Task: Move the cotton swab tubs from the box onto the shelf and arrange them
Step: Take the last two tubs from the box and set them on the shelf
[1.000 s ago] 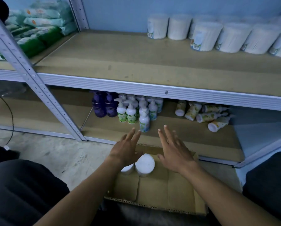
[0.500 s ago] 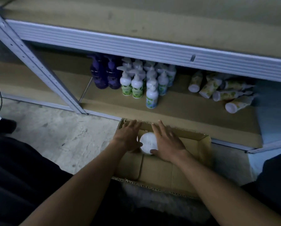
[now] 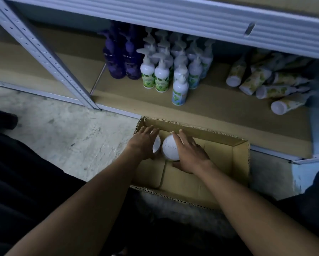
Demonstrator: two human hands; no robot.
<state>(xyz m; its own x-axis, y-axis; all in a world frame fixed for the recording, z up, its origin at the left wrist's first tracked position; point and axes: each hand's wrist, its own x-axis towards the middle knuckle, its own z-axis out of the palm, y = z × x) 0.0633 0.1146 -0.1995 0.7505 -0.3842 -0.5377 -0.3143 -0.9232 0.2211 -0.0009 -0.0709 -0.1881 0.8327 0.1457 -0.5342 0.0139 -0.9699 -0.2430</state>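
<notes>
An open cardboard box (image 3: pixel 241 163) stands on the floor in front of the shelving. Two white cotton swab tubs stand in its far left corner, seen from above. My left hand (image 3: pixel 143 143) lies over the left tub (image 3: pixel 157 145) and wraps it from the left, hiding most of it. My right hand (image 3: pixel 190 154) grips the right tub (image 3: pixel 169 149), fingers along its far right side and thumb under its near edge. The upper shelf shows only as its grey front beam (image 3: pixel 173 13).
On the low shelf behind the box stand purple bottles (image 3: pixel 118 58) and several white pump bottles (image 3: pixel 162 74); more bottles (image 3: pixel 265 84) lie on their sides at the right. A slanted metal post (image 3: pixel 44 52) rises at the left. Bare concrete floor (image 3: pixel 62 130) lies left of the box.
My view has tilted down from the upper shelf to the box. Both hands have dropped into the box and closed round the two tubs.
</notes>
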